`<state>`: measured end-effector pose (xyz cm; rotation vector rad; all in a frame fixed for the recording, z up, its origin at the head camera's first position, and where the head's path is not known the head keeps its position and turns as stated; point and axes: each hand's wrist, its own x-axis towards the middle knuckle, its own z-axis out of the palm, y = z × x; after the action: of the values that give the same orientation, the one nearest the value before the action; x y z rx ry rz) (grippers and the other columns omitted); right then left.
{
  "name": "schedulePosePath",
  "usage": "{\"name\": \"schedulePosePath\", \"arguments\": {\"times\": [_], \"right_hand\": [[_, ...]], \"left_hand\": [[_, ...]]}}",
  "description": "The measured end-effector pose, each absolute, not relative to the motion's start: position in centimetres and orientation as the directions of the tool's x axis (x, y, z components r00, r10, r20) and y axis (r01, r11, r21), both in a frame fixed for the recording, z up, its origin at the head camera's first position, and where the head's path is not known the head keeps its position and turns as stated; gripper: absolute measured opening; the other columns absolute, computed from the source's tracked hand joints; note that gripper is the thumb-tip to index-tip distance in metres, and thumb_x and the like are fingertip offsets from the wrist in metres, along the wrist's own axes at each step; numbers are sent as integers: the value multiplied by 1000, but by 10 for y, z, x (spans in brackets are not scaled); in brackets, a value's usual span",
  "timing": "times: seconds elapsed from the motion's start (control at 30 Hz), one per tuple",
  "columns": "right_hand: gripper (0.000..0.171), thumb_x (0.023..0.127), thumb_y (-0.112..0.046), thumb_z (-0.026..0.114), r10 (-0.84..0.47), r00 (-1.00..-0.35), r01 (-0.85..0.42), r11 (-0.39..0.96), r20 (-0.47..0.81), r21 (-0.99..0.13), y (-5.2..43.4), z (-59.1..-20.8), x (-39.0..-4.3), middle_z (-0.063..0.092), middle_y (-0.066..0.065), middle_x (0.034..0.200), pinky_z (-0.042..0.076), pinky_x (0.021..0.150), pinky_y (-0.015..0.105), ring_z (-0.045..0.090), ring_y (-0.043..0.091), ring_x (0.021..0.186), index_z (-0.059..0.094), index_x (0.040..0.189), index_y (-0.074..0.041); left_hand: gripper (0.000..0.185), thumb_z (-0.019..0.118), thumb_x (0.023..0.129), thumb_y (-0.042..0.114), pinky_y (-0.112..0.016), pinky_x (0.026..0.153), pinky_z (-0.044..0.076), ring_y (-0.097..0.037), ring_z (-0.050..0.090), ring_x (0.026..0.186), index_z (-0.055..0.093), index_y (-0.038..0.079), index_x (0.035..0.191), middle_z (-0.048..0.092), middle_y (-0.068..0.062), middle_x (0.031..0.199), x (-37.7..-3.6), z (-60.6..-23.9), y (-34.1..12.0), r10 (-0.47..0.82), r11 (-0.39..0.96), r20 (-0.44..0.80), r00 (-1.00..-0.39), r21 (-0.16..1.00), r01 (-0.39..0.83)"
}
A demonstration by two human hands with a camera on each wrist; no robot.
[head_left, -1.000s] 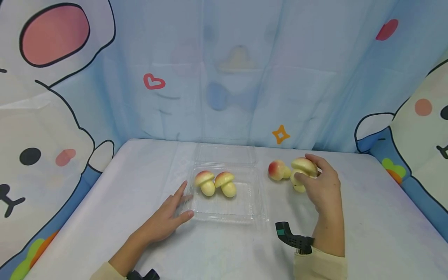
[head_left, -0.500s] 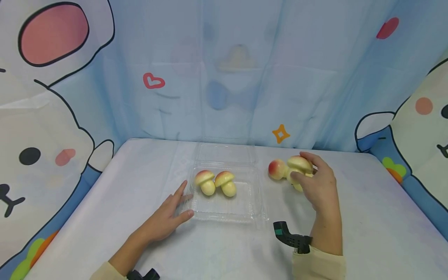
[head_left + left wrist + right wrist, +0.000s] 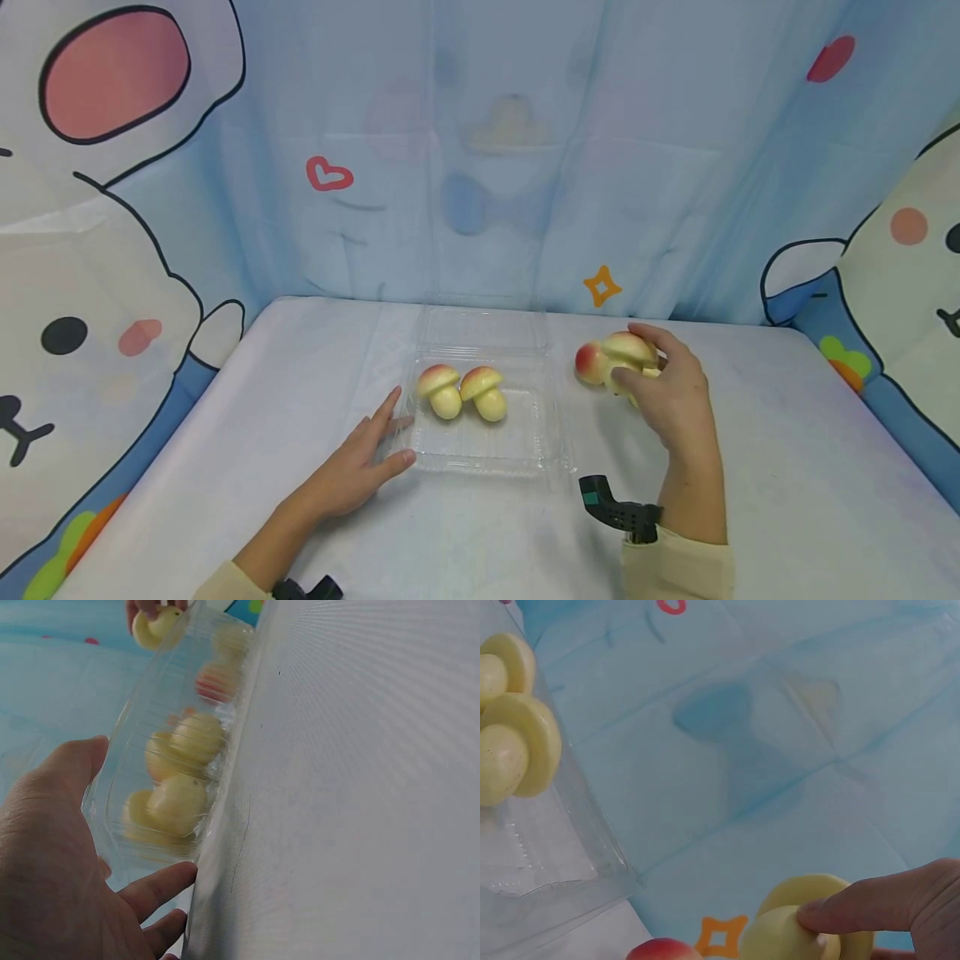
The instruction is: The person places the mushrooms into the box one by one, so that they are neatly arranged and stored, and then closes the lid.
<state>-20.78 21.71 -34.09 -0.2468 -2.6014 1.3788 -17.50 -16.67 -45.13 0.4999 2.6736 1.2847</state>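
Observation:
My right hand [image 3: 675,404] pinches a toy mushroom [image 3: 632,348] with a pale yellow stem and a cap blushed red; in the left wrist view it is raised off the table. Partly behind it, a second mushroom [image 3: 589,363] lies with its red cap to the left. Two more mushrooms, one at the left [image 3: 440,390] and one beside it [image 3: 485,393], lie in the clear plastic box [image 3: 517,446]. My left hand [image 3: 345,473] is at the box's left side, fingers spread. In the left wrist view its thumb [image 3: 90,759] touches the box wall.
The box's clear lid [image 3: 483,329] is folded back toward the curtain [image 3: 495,233] behind the table. A white cloth [image 3: 810,450] covers the tabletop. Each wrist wears a black camera mount, the right one [image 3: 618,508] jutting to the left.
My right hand has moved left with the mushroom it pinches, which now covers more of the mushroom lying there. The left hand and the box have stayed put.

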Motion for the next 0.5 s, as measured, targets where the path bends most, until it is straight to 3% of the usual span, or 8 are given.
{"name": "schedulePosePath", "arguments": {"times": [0.27, 0.5], "right_hand": [[65, 95, -11, 68, 204, -971, 21, 582, 121, -813, 214, -340, -206, 41, 22, 159, 51, 102, 60, 44, 46, 137, 47, 155, -13], [64, 94, -9, 68, 177, -976, -4, 578, 130, -816, 209, -338, -205, 40, 23, 158, 52, 101, 60, 44, 48, 140, 47, 154, -11]], "left_hand": [[88, 60, 102, 47, -70, 125, 7, -43, 17, 159, 6, 25, 168, 51, -6, 158, -174, -451, -167, 351, 590, 24, -936, 771, 241], [88, 60, 102, 46, -66, 127, 4, -40, 18, 159, 5, 25, 168, 51, -7, 158, -174, -451, -167, 356, 583, 28, -934, 775, 246]]}}
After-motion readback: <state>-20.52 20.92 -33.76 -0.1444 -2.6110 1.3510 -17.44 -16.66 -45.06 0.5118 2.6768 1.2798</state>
